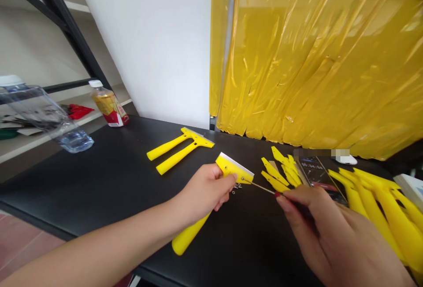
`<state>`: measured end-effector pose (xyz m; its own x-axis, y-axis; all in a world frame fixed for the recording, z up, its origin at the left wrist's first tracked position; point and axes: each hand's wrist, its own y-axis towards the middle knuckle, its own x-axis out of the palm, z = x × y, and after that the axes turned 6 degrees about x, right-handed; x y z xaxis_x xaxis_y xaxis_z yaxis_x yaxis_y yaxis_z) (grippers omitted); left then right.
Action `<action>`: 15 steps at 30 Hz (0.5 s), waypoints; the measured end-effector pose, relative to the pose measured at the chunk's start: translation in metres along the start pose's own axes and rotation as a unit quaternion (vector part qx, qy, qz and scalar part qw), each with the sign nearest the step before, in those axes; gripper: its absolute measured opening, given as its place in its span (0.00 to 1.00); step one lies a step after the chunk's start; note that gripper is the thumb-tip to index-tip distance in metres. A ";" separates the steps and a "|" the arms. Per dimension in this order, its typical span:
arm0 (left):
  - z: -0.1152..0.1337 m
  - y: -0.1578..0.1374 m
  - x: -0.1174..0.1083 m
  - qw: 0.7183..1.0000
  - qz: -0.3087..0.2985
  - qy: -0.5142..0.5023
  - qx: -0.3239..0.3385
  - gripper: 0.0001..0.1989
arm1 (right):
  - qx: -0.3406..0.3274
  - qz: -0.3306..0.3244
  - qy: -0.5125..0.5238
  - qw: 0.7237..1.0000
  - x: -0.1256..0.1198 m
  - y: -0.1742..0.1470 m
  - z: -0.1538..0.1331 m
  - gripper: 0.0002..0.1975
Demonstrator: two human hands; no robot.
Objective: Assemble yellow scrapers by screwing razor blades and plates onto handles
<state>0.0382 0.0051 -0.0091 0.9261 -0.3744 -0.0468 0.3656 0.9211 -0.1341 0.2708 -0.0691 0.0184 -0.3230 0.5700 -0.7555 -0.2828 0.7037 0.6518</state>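
My left hand is closed round the neck of a yellow scraper, whose head carries a metal blade along its far edge. In my right hand is a screwdriver with a thin shaft and a dark red handle mostly covered by the fingers. Its tip meets a screw at the right end of the scraper head. Several small nuts lie on the black table just beside the head. Two more yellow scrapers rest side by side to the left, blades toward the back.
Loose yellow head plates and a phone showing a timer lie to the right. Beyond them is a pile of yellow scraper handles. A drink bottle and a clear bottle stand left. Yellow film hangs behind.
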 end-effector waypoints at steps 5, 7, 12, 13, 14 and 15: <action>-0.004 0.002 -0.001 1.000 0.004 0.015 -0.001 0.17 | 0.014 0.010 -0.037 0.999 0.000 0.002 0.001 0.17; -0.005 0.002 -0.001 1.000 0.004 0.022 -0.003 0.18 | 0.018 0.008 -0.052 0.998 0.002 0.003 0.001 0.18; -0.003 0.002 0.000 1.000 0.023 0.015 0.001 0.17 | 0.033 -0.025 -0.067 0.997 0.005 0.003 -0.001 0.18; -0.002 0.002 0.000 1.000 0.028 0.013 0.001 0.17 | 0.031 -0.030 -0.065 0.997 0.006 0.003 -0.001 0.18; -0.001 0.002 0.000 0.999 0.030 0.012 0.002 0.17 | 0.029 -0.030 -0.061 0.997 0.006 0.003 -0.001 0.17; -0.001 0.002 0.000 0.999 0.031 0.011 0.004 0.17 | 0.026 -0.022 -0.058 0.998 0.006 0.003 -0.002 0.17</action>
<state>0.0389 0.0069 -0.0102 0.9448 -0.3183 -0.0775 0.3080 0.9436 -0.1216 0.2662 -0.0640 0.0159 -0.2033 0.5807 -0.7883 -0.2456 0.7491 0.6152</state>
